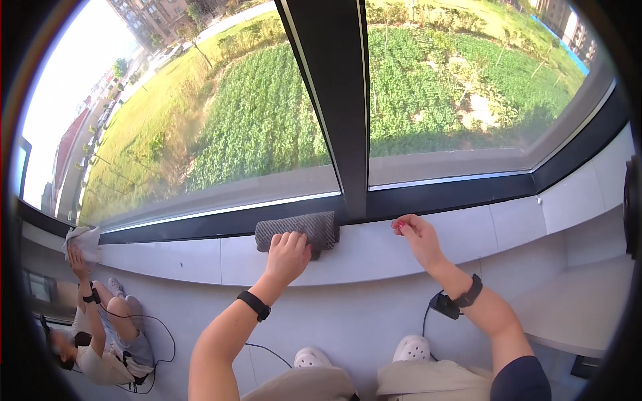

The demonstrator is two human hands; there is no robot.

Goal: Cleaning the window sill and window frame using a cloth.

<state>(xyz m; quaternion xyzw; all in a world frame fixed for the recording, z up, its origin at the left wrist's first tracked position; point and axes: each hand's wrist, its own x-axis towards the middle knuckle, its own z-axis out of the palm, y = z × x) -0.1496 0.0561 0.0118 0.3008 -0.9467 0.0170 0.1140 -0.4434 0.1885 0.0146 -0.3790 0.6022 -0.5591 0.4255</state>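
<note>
A folded grey ribbed cloth (pixel 321 228) lies on the white tiled window sill (pixel 371 255), against the dark window frame. My left hand (pixel 288 255) holds its near side, fingers spread over the top. To the right, my right hand (pixel 420 238) hovers over or rests on the sill; which one I cannot tell. Its fingers are curled in with the thumb against them, and nothing shows between them. Dark bands circle both my wrists, and a small black device (pixel 444 305) hangs by the right one.
A dark mullion (pixel 346 110) parts two large window panes. At far left another person (pixel 110 341) crouches, one hand on a white cloth (pixel 85 243) at the sill. Thin cables (pixel 271 351) trail on the floor near my white clogs (pixel 411 348). A pale ledge (pixel 582 301) stands right.
</note>
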